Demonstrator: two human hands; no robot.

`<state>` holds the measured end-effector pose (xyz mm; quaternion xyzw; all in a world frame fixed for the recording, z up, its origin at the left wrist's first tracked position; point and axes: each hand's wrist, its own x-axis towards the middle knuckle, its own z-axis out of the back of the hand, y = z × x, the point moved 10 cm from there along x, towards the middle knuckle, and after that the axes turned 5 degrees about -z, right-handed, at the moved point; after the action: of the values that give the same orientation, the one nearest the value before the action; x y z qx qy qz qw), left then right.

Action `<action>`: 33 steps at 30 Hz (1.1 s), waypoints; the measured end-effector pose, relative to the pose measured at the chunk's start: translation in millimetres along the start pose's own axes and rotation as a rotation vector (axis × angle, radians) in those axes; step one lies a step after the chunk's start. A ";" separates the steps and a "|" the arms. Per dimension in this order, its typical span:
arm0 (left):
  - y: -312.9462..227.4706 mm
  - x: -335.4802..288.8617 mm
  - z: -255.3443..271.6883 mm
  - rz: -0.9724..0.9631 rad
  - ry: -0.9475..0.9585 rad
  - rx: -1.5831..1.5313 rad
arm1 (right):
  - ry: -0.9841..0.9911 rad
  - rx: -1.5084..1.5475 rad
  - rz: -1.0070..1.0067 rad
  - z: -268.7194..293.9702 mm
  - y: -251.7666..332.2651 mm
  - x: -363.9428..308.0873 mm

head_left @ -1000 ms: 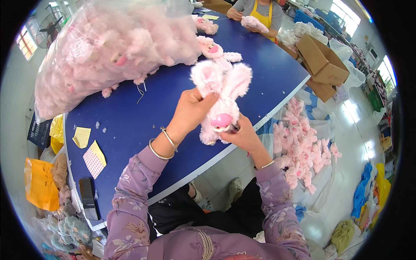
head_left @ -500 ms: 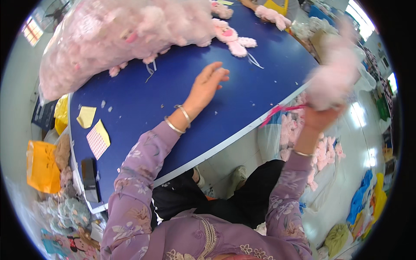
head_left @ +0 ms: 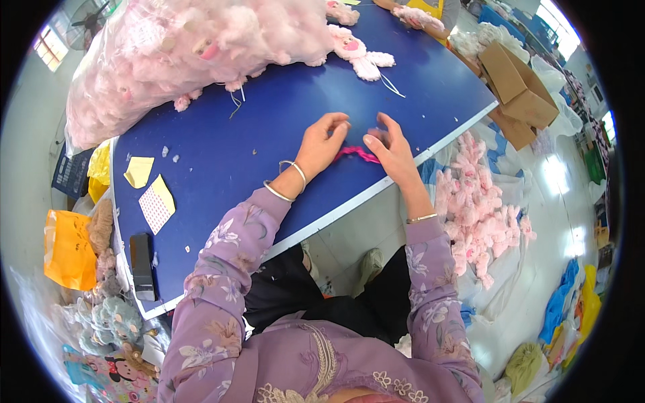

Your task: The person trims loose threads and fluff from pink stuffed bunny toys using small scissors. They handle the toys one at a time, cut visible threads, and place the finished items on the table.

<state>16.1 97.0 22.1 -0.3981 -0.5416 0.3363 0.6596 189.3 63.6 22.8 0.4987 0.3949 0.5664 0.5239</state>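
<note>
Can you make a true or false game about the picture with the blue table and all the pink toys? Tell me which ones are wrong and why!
1. The left hand holds a pink toy. False: there is no toy in the left hand.
2. A pink cord shows between the left hand and the right hand. True.
3. The big clear bag is full of green toys. False: the toys in the big clear bag are pink.
4. The cardboard box past the right side of the table is open. True.
5. The black box is on the floor. False: the black box lies on the table, near its left edge.
</note>
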 end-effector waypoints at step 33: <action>-82.0 -228.6 159.6 0.431 0.338 1.265 | -0.316 -0.562 -1.081 165.9 -316.0 -320.7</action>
<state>-182.4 -114.8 8.3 -0.0823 -0.0398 0.6446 0.7590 399.9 -221.6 -300.6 0.1494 0.3451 0.2232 0.8993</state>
